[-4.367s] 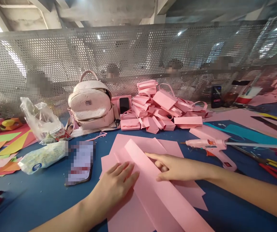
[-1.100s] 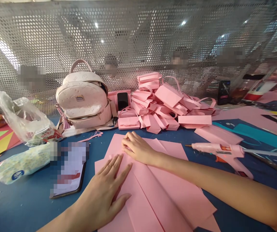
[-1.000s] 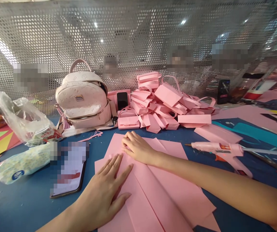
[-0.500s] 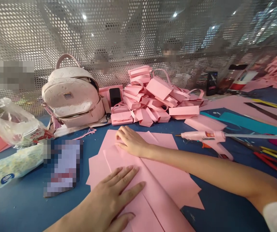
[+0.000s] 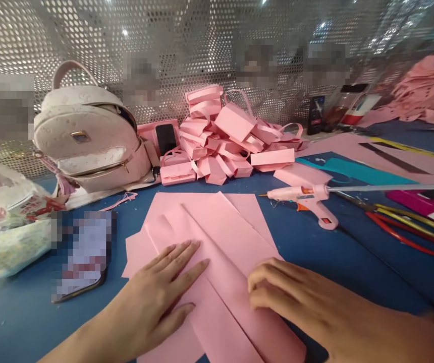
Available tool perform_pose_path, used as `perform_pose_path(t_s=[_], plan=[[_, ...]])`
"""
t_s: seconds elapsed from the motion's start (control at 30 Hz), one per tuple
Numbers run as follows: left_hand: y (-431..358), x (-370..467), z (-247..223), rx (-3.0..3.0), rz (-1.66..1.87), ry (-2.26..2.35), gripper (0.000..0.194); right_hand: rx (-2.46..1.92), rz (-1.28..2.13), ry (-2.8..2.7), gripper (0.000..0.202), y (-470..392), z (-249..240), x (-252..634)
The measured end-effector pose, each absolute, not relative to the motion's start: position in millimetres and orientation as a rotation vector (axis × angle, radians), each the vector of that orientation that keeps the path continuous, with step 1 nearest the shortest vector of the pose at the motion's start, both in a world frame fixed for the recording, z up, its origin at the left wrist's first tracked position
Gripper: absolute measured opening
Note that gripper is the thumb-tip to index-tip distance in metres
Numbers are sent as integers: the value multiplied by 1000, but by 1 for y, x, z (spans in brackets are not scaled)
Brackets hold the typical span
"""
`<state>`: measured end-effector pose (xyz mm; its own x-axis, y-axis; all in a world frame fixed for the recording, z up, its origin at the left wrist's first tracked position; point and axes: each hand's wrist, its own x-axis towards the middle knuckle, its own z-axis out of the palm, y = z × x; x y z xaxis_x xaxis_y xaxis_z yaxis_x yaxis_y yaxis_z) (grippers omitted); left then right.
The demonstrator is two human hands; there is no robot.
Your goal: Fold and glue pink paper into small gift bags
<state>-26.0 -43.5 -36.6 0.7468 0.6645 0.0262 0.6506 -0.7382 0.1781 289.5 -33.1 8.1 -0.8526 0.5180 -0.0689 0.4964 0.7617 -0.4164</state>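
Note:
My left hand (image 5: 167,285) lies flat, fingers spread, on a folded pink paper sheet (image 5: 217,295) that runs toward me. Curled fingers of my right hand (image 5: 296,297) touch the right side of that folded sheet, low in the view. The inside of this hand and its thumb are hidden, so I cannot make out whether anything is in it. Beneath the folded sheet, more pink paper sheets (image 5: 245,212) lie spread at uneven angles on the blue table.
Behind the sheets is a pile of folded pink paper boxes (image 5: 217,146), beside a pale backpack (image 5: 88,136). To the right lie a pink glue gun (image 5: 304,196) and red-and-yellow-handled tools (image 5: 402,227). A phone (image 5: 86,252) lies left, near a tissue pack (image 5: 16,247).
My right hand has come from the far end of the folded sheet toward me, down its right side. My left hand still presses flat. The view has shifted slightly.

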Motion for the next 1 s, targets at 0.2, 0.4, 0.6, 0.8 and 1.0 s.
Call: perform_pose_path(t_s=[0.2, 0.4, 0.6, 0.8, 1.0], plan=[[-28, -40, -39, 2809, 96, 1194, 62, -926, 848, -2754, 56, -24, -2, 291], [-24, -43, -41, 2813, 170, 1203, 64, -595, 515, -2689, 22, -8, -15, 286], [-35, -19, -40, 2789, 170, 1041, 65, -337, 276, -2740, 11, 1, -14, 280], [-39, -8, -36, 2828, 121, 946, 61, -212, 223, -2714, 22, 5, -19, 280], [-38, -9, -38, 2871, 126, 944, 62, -123, 135, -2686, 38, 4, -23, 280]])
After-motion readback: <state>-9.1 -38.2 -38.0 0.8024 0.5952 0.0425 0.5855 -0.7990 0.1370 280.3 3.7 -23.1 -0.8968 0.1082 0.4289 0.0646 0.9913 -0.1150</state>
